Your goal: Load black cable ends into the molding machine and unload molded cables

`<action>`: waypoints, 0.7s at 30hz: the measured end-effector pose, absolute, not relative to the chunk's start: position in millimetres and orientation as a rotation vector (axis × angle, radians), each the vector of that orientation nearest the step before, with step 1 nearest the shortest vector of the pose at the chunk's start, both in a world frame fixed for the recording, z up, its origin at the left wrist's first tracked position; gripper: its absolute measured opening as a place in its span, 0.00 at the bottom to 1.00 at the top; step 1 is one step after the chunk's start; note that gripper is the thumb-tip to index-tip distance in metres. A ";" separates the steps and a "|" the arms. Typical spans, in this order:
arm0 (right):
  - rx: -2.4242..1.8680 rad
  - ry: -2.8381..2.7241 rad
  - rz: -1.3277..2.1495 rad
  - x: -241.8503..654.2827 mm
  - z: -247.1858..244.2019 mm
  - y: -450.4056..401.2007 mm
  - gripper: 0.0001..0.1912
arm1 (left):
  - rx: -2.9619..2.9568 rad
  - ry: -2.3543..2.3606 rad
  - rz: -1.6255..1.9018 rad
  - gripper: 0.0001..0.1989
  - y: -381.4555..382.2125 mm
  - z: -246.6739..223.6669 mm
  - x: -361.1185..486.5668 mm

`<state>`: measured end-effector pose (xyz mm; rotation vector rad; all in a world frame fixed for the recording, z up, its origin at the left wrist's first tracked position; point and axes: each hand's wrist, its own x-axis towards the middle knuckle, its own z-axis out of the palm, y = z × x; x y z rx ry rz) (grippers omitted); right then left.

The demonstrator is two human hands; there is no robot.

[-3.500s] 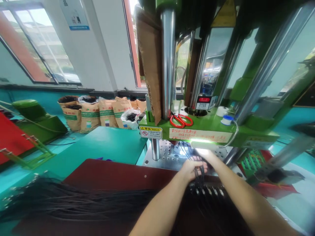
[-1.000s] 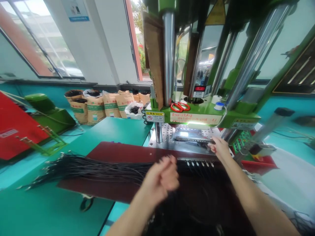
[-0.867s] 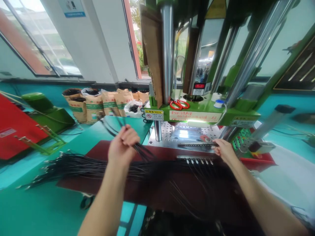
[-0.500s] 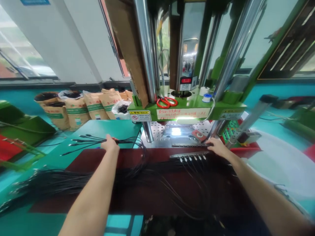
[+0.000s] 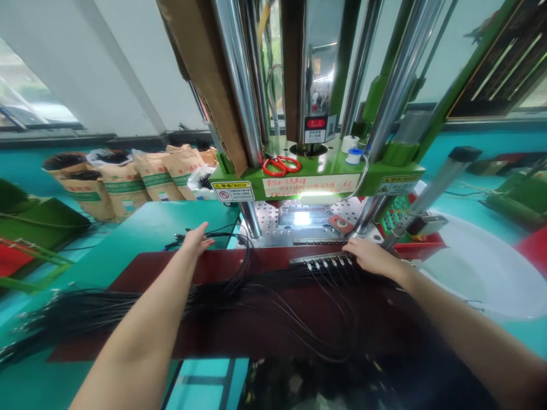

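My left hand (image 5: pixel 199 239) is over the edge of the green tabletop, fingers apart and holding nothing. Just behind it lies a loose bunch of black cables (image 5: pixel 220 232), partly hidden by the hand. My right hand (image 5: pixel 367 256) has its fingers closed at the right end of a metal bar (image 5: pixel 301 260). Several cable ends with shiny connectors (image 5: pixel 325 264) sit in a row along this bar, their cables trailing forward over the dark red board. A second slotted metal bar (image 5: pixel 314 242) lies behind it, at the press bed's front edge.
A green press with steel columns (image 5: pixel 239 80) rises ahead, its lit metal bed (image 5: pixel 273 225) below. Red-handled scissors (image 5: pixel 281 165) and a spool (image 5: pixel 354 156) rest on its plate. Many black cables (image 5: pixel 98 307) cover the dark red board (image 5: pixel 145 270). A button panel (image 5: pixel 397 213) stands right.
My left hand has let go of the bunch of cables, which now lies on the green tabletop. My right hand has moved from the rear bar to the front bar's right end.
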<state>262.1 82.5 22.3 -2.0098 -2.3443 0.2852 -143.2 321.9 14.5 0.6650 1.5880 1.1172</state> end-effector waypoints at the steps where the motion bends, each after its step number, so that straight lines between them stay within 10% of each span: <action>1: -2.023 -2.365 0.295 260.9 23.6 83.6 0.24 | 0.725 1.560 1.117 0.12 308.6 19.0 -133.8; 11: -2.163 -2.351 0.510 250.2 77.3 108.4 0.17 | 1.162 0.640 0.155 0.23 72.8 14.8 -11.0; 21: -2.178 -2.006 0.418 259.3 87.0 146.4 0.16 | 0.685 0.398 0.116 0.18 94.8 4.9 55.3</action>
